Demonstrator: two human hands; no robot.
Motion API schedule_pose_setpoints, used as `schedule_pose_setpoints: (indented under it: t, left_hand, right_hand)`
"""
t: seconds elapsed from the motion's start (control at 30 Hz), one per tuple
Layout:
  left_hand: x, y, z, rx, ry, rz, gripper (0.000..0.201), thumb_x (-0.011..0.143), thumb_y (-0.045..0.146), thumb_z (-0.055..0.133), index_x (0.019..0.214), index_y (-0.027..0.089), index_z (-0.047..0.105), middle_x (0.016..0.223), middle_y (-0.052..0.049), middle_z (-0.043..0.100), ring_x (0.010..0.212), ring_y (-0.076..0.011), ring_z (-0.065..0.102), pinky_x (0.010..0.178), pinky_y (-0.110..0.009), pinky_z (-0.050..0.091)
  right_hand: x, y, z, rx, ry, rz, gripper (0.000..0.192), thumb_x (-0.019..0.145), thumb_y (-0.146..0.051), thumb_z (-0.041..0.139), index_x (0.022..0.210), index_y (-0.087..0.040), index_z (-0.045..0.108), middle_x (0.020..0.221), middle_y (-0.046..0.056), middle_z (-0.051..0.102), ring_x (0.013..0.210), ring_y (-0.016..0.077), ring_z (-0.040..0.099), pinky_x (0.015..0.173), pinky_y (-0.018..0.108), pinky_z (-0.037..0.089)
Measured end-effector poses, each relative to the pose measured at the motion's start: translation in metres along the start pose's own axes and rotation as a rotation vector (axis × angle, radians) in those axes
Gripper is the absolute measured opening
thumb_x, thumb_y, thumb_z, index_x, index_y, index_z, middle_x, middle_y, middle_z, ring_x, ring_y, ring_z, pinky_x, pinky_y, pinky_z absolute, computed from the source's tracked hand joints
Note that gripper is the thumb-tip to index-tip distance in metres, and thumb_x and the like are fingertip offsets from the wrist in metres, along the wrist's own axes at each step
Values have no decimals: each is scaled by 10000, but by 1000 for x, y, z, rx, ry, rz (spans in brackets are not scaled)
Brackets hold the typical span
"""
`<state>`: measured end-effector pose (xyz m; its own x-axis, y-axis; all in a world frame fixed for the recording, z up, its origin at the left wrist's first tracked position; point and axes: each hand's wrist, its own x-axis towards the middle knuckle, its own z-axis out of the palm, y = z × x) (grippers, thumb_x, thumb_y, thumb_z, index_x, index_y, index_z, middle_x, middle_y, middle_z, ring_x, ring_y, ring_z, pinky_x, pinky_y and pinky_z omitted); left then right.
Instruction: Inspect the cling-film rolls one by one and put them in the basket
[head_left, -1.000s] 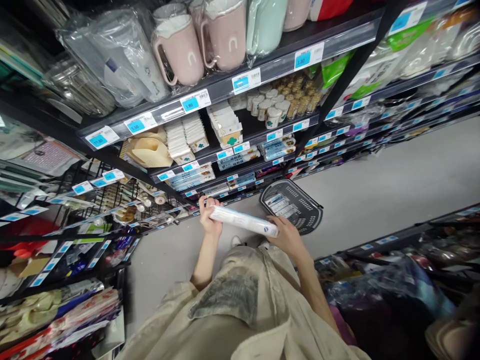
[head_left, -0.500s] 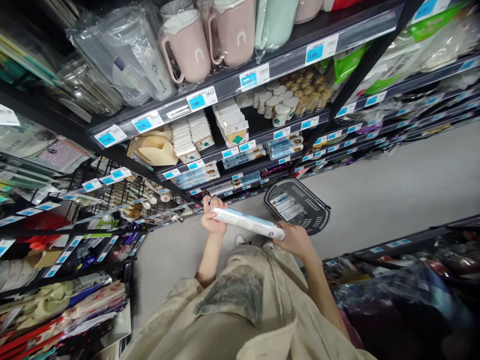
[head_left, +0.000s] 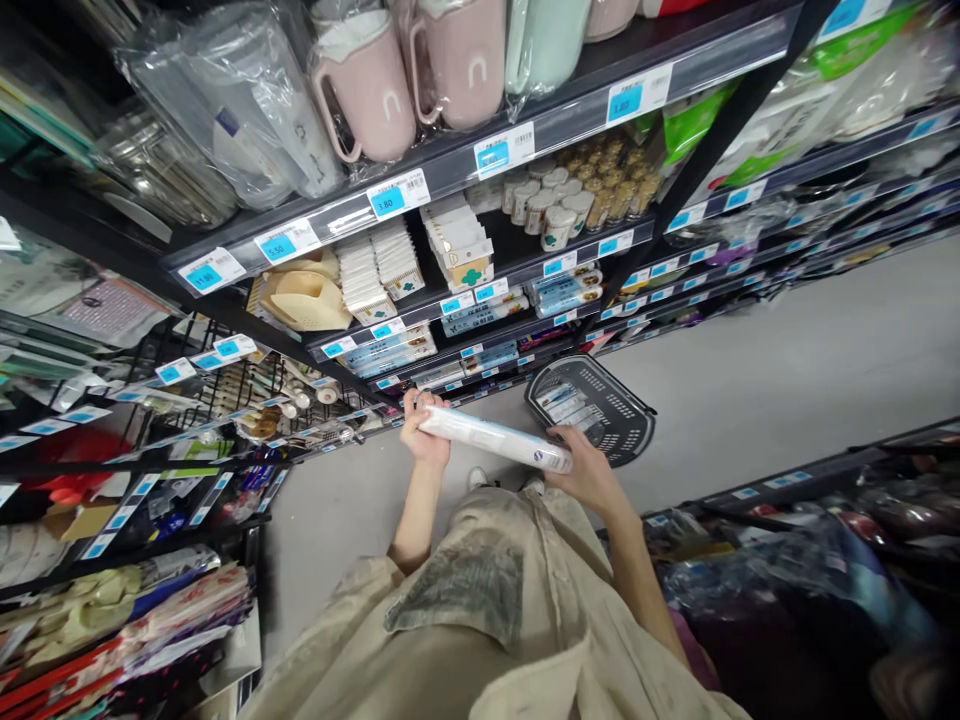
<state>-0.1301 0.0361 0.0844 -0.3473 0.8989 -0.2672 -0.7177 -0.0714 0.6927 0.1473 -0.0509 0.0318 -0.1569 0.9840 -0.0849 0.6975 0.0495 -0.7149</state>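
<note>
A long white roll in clear plastic wrap is held level across my body, at waist height. At its left end, the fingers of my left hand are wrapped round it. My right hand grips the other end, with the thumb along the top. A mostly white side of the wrapper faces up, with a small dark blue mark near the right end. On the floor just beyond my right hand stands a dark grey shopping basket, with several white and pale blue packs in it.
Shelves ahead hold pink mugs, small lidded tubs, and several blue-and-white rolls. Hanging utensils line the left side. Bagged goods fill a low shelf at right. Grey floor runs along the aisle.
The roll has turned about its long axis, so the pale blue strip and printed "50" have gone from the top. Both hands keep hold of its ends.
</note>
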Motion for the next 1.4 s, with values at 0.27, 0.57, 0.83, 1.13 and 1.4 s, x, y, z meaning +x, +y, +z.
schedule_pose_setpoints:
  t: [0.27, 0.57, 0.83, 1.13, 1.4]
  left_hand:
    - [8, 4, -14, 252, -182, -186, 481, 754, 290, 625, 1223, 227, 713, 1461, -94, 570, 1315, -291, 518, 978, -364, 483]
    - [8, -8, -20, 582, -240, -243, 473, 760, 493, 832, 1141, 234, 727, 1134, -68, 641, 876, -158, 573, 671, -239, 487]
    - [6, -17, -18, 518, -96, -230, 481, 723, 609, 814, 888, 199, 626, 754, 26, 461, 618, -93, 438, 489, -191, 348]
    - [0, -17, -19, 531, -41, -311, 532, 674, 636, 801, 880, 174, 634, 700, 37, 504, 545, -80, 429, 482, -206, 339]
    - [-11, -25, -18, 628, -107, -338, 542, 702, 668, 756, 852, 159, 646, 653, 35, 502, 494, -73, 397, 460, -216, 318]
  right_hand:
    - [0, 1, -10, 703, 503, 167, 491, 833, -463, 757, 1248, -246, 612, 1372, 123, 619, 807, 203, 666, 603, 329, 556]
    - [-6, 13, -24, 1141, 653, 327, 444, 844, -504, 659, 1207, -252, 620, 879, 7, 699, 414, 74, 321, 440, 296, 459]
    - [-6, 25, -14, 958, 683, 412, 449, 789, -609, 733, 944, -195, 652, 512, -52, 513, 410, 132, 441, 420, 266, 337]
    - [-7, 29, -16, 903, 659, 424, 453, 786, -635, 722, 786, -195, 614, 525, -40, 535, 408, 125, 435, 433, 284, 395]
    - [-13, 34, -21, 956, 705, 495, 498, 755, -672, 723, 737, -215, 525, 538, -49, 476, 417, 104, 373, 365, 255, 279]
